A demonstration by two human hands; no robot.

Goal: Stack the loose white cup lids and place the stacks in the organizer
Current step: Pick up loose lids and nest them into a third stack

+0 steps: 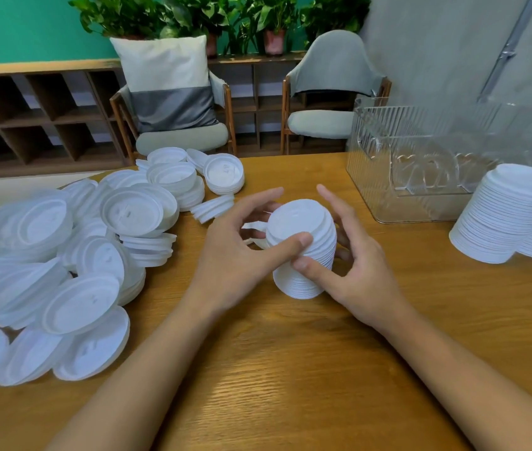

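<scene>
1. Stretching wide beneath both hands: wooden tabletop (pixel 290 369), carrying everything.
2. Sprawling to the left of the left hand (pixel 235 255): heap of loose lids (pixel 79 304), white, tilting and overlapping.
3. Standing beyond the right hand (pixel 356 265) and off to its right: clear organizer (pixel 421 164) with ribbed walls.
4. Sitting well to the right of the right hand, just in front of the organizer: finished stacks (pixel 512 219), two white towers touching.
5. Gripping the lid stack (pixel 300 219) from the left: left hand, thumb pressing the near side, fingers curling behind.
6. Gripping the same lid stack from the right: right hand, thumb pinching the near side below the left thumb, fingers spreading around the far side.
7. Standing on the tabletop, between both hands: lid stack, top lid facing up.
</scene>
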